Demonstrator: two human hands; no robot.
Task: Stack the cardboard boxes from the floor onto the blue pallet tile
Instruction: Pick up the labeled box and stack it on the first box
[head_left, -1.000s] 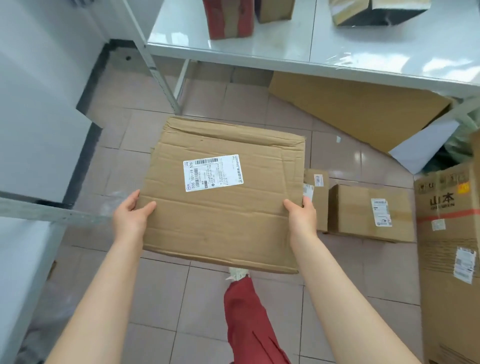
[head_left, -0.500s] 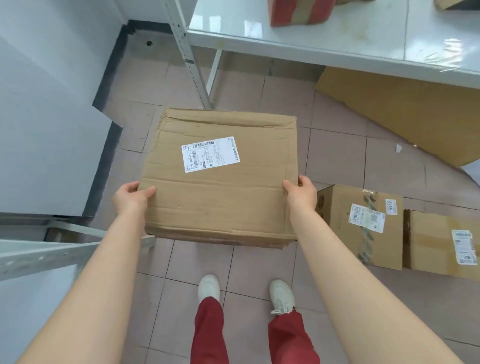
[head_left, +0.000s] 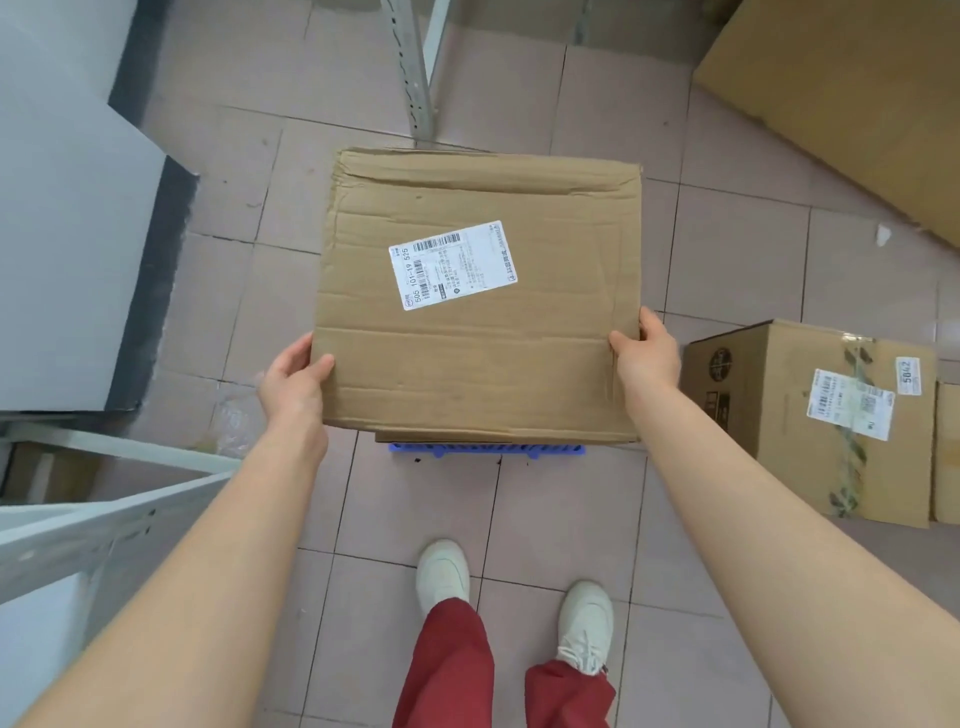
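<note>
Pink floor tiles (head_left: 737, 270) lay below as left hand (head_left: 293, 376) and right hand (head_left: 647, 351) clasped the box (head_left: 478, 353) by its sides, pallet (head_left: 485, 449) beneath.

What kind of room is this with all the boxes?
Probably a storeroom or parcel-packing room: labelled cardboard boxes sit on the tiled floor, metal shelving stands around, and a blue pallet tile waits for stacking.

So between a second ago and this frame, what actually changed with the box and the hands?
The view has tipped downward: the table has left the frame, both shoes show, and the blue pallet tile now peeks out under the cardboard box. Unchanged: the left hand and right hand grip the box's sides, label up.
</note>
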